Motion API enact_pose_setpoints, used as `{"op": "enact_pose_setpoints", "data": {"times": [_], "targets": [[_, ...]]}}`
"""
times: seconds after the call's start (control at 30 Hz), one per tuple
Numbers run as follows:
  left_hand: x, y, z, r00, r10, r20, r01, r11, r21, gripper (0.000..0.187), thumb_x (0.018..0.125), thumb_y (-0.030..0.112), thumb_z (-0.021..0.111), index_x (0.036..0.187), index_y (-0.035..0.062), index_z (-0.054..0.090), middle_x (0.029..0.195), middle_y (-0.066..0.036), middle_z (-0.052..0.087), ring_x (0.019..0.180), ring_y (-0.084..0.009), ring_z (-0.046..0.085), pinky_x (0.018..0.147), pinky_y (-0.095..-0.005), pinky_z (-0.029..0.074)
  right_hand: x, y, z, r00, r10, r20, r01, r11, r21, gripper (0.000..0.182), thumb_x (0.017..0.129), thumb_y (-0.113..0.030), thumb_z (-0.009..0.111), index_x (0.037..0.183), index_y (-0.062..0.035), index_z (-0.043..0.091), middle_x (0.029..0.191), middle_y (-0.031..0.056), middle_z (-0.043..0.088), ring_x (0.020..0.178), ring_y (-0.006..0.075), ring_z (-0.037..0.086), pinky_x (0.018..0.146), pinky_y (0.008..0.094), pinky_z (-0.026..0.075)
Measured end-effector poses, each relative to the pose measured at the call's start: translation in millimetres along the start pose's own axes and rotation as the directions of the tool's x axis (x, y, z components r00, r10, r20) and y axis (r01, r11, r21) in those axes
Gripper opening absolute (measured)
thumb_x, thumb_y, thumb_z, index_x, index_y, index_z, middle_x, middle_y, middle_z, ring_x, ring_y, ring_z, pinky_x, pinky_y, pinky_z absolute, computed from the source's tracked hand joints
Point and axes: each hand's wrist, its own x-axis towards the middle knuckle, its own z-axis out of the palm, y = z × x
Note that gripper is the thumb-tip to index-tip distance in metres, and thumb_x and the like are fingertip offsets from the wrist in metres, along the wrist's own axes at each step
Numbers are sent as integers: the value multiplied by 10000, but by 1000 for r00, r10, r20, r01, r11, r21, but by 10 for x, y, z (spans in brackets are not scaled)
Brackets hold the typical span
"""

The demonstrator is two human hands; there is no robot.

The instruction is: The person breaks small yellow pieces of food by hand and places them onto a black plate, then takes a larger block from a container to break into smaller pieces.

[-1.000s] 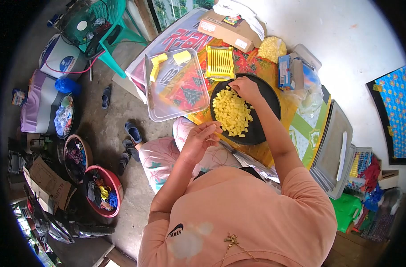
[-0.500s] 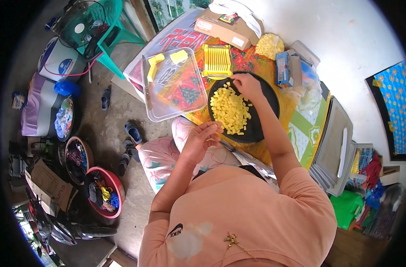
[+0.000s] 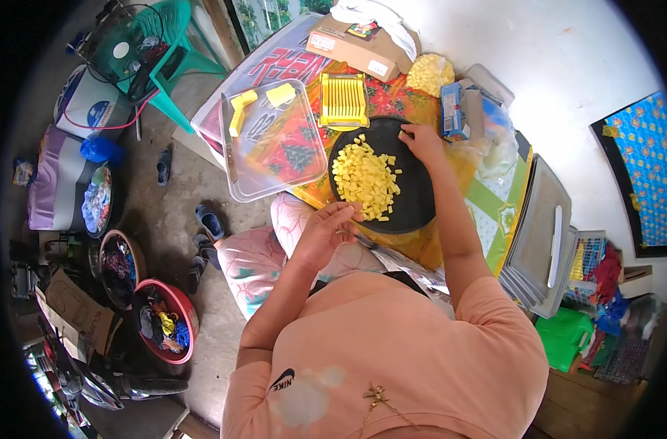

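A heap of small yellow cubes (image 3: 364,175) lies on the left half of a round black tray (image 3: 414,208). My right hand (image 3: 423,143) is above the tray's upper right part, its fingertips pinched together on what looks like one small yellow cube. At the tray's lower left edge, my left hand (image 3: 326,233) has thumb and fingers closed beside the heap; whatever they hold is too small to make out. Above the tray stands a yellow slicer (image 3: 343,101) with parallel bars. To the left, a clear plastic tray (image 3: 278,194) holds yellow blocks (image 3: 280,94) and a knife (image 3: 229,150).
A bag of yellow pieces (image 3: 430,74), a cardboard box (image 3: 359,51) and a blue box (image 3: 454,111) stand along the table's back. Stacked grey trays (image 3: 534,234) lean at the right. Tubs of cloth, including a red tub (image 3: 190,322), and slippers are on the floor at left.
My right hand has moved right, from the top of the heap to the bare part of the black tray. My left hand stays by the heap. The whole view has shifted slightly.
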Motion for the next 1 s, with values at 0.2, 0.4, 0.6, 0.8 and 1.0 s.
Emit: {"op": "enact_pose_setpoints", "data": {"times": [0.2, 0.4, 0.6, 0.8, 1.0], "targets": [[-12, -24, -34, 1000, 12, -3, -12, 1000, -2, 279, 912, 199, 565, 1119, 12, 579, 908, -52, 655, 706, -96, 615, 608, -255, 510, 72, -121, 70, 998, 38, 47, -38, 999, -5, 246, 787, -258, 679, 979, -105, 682, 929, 104, 667, 850, 267, 633, 732, 368, 500], [2, 7, -5, 1000, -4, -19, 4, 1000, -1, 278, 907, 217, 576, 1108, 25, 587, 910, -50, 654, 705, -98, 612, 623, -258, 506, -9, -484, 263, 995, -41, 87, 8, 935, 353, 221, 797, -221, 661, 975, -92, 634, 871, 83, 678, 830, 249, 645, 704, 355, 495], [-10, -19, 16, 999, -31, -10, 32, 999, 29, 265, 906, 221, 578, 1099, 40, 598, 912, -45, 655, 714, -99, 611, 634, -263, 498, 7, -506, 338, 1000, 5, 27, -16, 908, 419, 238, 844, -217, 615, 1055, -106, 622, 901, 102, 672, 826, 263, 645, 720, 360, 495], [-28, 22, -65, 1000, -1, -10, 1, 1000, 8, 265, 912, 210, 566, 1104, 29, 595, 912, -44, 655, 723, -105, 611, 641, -266, 495, -165, -372, 216, 994, 113, 4, -113, 987, 115, 240, 859, -155, 565, 1084, -96, 625, 951, 122, 662, 864, 268, 637, 750, 387, 494], [-39, 25, -86, 1000, 1, -23, -1, 1000, -1, 273, 914, 202, 563, 1114, 16, 583, 912, -55, 654, 716, -111, 611, 638, -266, 493, -428, -444, 169, 990, 92, 103, -111, 974, 199, 261, 823, -52, 530, 1053, -64, 651, 959, 146, 660, 900, 282, 636, 781, 359, 497]]}}
